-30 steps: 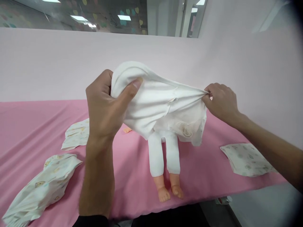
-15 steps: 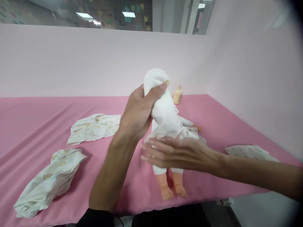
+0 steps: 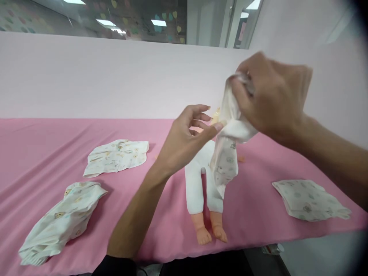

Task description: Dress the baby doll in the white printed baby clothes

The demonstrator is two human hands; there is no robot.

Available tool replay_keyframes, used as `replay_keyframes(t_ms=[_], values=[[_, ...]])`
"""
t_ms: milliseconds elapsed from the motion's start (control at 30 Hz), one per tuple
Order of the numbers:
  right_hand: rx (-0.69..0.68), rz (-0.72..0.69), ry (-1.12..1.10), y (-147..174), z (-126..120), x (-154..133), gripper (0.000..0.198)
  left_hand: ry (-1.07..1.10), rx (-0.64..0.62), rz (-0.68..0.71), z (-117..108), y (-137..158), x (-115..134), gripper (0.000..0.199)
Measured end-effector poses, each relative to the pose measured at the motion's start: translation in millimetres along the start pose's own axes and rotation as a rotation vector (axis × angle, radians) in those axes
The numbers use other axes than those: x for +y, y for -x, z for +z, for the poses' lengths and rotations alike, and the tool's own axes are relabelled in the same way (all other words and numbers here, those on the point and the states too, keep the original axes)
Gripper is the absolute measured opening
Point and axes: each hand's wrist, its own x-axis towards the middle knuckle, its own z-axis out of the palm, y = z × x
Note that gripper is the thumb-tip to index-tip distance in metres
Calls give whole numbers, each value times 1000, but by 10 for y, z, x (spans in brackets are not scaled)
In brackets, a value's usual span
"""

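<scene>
A white baby garment (image 3: 227, 159) with small grey prints hangs bunched above the table. My right hand (image 3: 267, 94), raised at the right, grips its upper end between thumb and fingers. My left hand (image 3: 189, 138) is open with its fingers apart, and its thumb tip lies at the edge of the cloth; I cannot tell whether it touches. Below both hands a baby doll (image 3: 194, 188) lies on its back in white clothing, bare feet towards me. The garment and my left hand hide most of its upper body.
Pink cloth (image 3: 161, 237) covers the table. At left lie a flat printed baby cloth (image 3: 117, 157) and a bunched printed one (image 3: 61, 222); a folded printed cloth (image 3: 309, 199) is at right. A yellowish pump bottle (image 3: 216, 115) stands behind, partly hidden. Walls rise at back and right.
My left hand has let go of the white garment. My right hand has risen from over the doll's legs and now holds the garment, which has moved right.
</scene>
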Motion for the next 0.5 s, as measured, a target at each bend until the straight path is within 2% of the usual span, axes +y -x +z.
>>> replay_keyframes(t_ms=[133,233,300,433,500], values=[[100,116,-168,-145,-195,140,39,-144,-86,-22,115,39,-29,42],[175,108,-318,-152,-258,277,47,-169,-245,-24,142,42,-18,29],[240,92,-370,-134,-250,382,52,-201,-308,-22,125,47,22,33],[267,100,-392,-73,-253,511,51,-261,-350,-70,-70,56,137,36],[218,112,-405,-33,-290,517,46,-282,-294,-74,-266,64,185,33]])
